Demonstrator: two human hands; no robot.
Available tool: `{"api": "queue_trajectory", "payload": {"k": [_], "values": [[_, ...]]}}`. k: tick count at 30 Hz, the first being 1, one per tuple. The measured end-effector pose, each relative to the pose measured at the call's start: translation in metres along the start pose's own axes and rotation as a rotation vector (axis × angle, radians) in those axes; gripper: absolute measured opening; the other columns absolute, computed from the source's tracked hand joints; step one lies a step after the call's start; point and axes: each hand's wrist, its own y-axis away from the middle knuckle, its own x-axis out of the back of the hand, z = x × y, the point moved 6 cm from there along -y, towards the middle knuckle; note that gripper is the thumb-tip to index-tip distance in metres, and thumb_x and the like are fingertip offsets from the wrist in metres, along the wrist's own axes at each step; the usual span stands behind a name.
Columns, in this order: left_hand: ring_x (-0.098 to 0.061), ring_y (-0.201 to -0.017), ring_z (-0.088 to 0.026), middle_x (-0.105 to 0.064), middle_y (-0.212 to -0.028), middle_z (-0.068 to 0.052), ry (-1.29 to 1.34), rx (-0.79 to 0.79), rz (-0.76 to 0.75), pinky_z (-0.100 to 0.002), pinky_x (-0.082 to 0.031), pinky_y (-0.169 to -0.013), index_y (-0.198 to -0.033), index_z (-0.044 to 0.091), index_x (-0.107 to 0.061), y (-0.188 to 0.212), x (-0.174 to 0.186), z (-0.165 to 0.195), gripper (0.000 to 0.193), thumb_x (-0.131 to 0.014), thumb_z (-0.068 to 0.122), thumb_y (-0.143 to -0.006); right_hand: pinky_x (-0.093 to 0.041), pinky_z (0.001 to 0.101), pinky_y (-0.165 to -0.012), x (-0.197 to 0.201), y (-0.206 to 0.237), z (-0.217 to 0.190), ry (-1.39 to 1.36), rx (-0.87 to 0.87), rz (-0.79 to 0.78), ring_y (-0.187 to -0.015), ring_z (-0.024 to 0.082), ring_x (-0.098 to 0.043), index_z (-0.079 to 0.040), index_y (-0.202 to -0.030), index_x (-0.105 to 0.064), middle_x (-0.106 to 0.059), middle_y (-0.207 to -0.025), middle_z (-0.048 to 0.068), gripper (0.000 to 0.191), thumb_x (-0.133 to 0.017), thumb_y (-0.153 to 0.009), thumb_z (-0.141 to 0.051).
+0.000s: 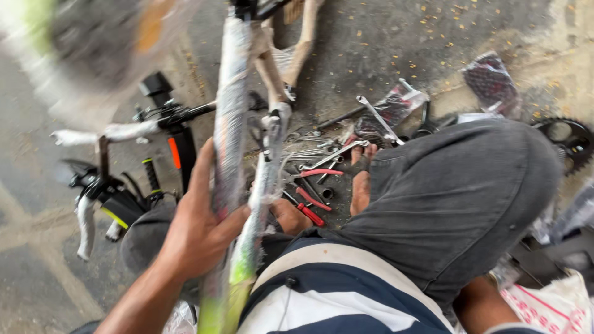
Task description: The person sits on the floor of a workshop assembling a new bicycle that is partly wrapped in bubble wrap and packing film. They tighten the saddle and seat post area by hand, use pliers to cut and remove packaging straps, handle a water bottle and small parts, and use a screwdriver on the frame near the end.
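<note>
— What did the head camera show of your grip?

— My left hand (201, 232) was wrapped around a bicycle frame tube (230, 124) covered in grey-white packing foam, thumb on the near side, fingers behind. My right hand barely showed: only the forearm (479, 303) at the lower right, behind my bent knee (458, 198) in grey trousers, so I could not tell whether that grip was wide or closed.

— Which way did the tube run?

— Its long axis ran almost straight away from me, from my chest up to the top edge of the picture. A second wrapped tube (263, 185) lay just beside it on the right, with a green end near my striped shirt.

— Was there room to move?

— Little. The handlebar (117, 131) stuck out to the left, my knee crowded the right, and ahead the concrete floor (371, 37) was strewn with spanners (328, 151) and red-handled pliers (306, 213) beside my bare foot (360, 182). A black chainring (566, 139) lay at the right edge.

— Any packaging?

— Two clear plastic bags with dark parts: one (393, 105) beyond the spanners, one (492, 80) further right. A white bag with pink print (550, 306) sat in the bottom right corner.
</note>
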Motion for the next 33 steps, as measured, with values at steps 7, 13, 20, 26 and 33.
{"api": "queue_trajectory", "payload": {"k": [7,13,20,26,33], "values": [[-0.065,-0.118,-0.027,-0.061,-0.137,-0.022,-0.075,0.089,-0.024,-0.037,-0.050,-0.096,-0.162,0.005,-0.009,-0.010,0.005,0.005,0.107,-0.073,0.012,-0.077,-0.044,0.0506,-0.100,0.011,-0.025,0.000,-0.004,-0.063,-0.044,-0.120,0.040,-0.056,-0.003,-0.130,-0.063,-0.061,-0.129,0.023,0.051,-0.082,-0.088,-0.024],[-0.046,-0.144,-0.034,-0.047,-0.156,-0.029,-0.107,-0.336,0.064,-0.042,-0.039,-0.114,-0.164,0.000,-0.017,-0.018,0.005,0.002,0.107,-0.079,0.008,-0.076,-0.046,0.0497,-0.096,0.013,-0.014,0.017,-0.028,-0.054,-0.034,-0.116,0.039,-0.058,-0.002,-0.128,-0.064,-0.063,-0.126,0.022,0.049,-0.083,-0.088,-0.024],[-0.067,-0.107,-0.031,-0.069,-0.124,-0.021,-0.201,-0.178,0.237,-0.043,-0.053,-0.093,-0.156,0.006,-0.038,-0.030,0.019,-0.018,0.092,-0.087,0.029,-0.081,-0.048,0.0486,-0.092,0.039,0.017,0.037,-0.076,-0.026,-0.027,-0.112,0.037,-0.061,-0.002,-0.125,-0.066,-0.065,-0.122,0.022,0.046,-0.083,-0.088,-0.024],[-0.073,-0.098,-0.021,-0.075,-0.119,-0.015,-0.039,-0.175,0.263,-0.037,-0.058,-0.084,-0.140,0.003,-0.058,-0.023,0.016,-0.020,0.068,-0.082,0.045,-0.093,-0.050,0.0478,-0.089,0.055,0.011,0.049,-0.155,-0.004,-0.016,-0.108,0.036,-0.063,-0.001,-0.123,-0.068,-0.067,-0.119,0.021,0.044,-0.084,-0.089,-0.024],[-0.070,-0.087,-0.016,-0.069,-0.114,-0.008,0.571,-0.254,-0.050,-0.036,-0.060,-0.075,-0.141,0.004,-0.054,-0.002,0.005,-0.048,0.061,-0.052,0.053,-0.104,-0.051,0.0467,-0.084,0.215,-0.025,-0.004,-0.186,0.151,0.133,-0.104,0.035,-0.065,-0.001,-0.121,-0.070,-0.069,-0.115,0.020,0.042,-0.085,-0.089,-0.024]]}}
